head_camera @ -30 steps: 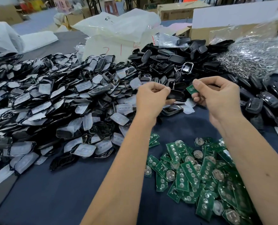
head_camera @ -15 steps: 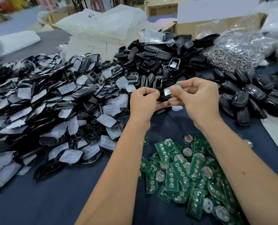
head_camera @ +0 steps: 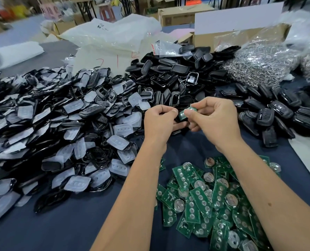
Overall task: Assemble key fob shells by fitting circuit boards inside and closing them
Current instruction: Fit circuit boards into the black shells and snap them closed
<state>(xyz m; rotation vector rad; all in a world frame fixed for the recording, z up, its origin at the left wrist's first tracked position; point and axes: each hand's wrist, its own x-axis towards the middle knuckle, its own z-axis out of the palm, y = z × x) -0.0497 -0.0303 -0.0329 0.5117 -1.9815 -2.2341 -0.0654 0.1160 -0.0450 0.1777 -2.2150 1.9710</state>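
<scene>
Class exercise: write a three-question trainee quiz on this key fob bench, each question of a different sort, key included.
1. True or false: the right hand pinches a green circuit board.
2. The loose circuit boards lie: A) in a box B) on the dark cloth C) in a bag.
3. What does the left hand hold?

Key: 1 true. 2 B. 3 A black shell, mostly hidden by fingers.
</scene>
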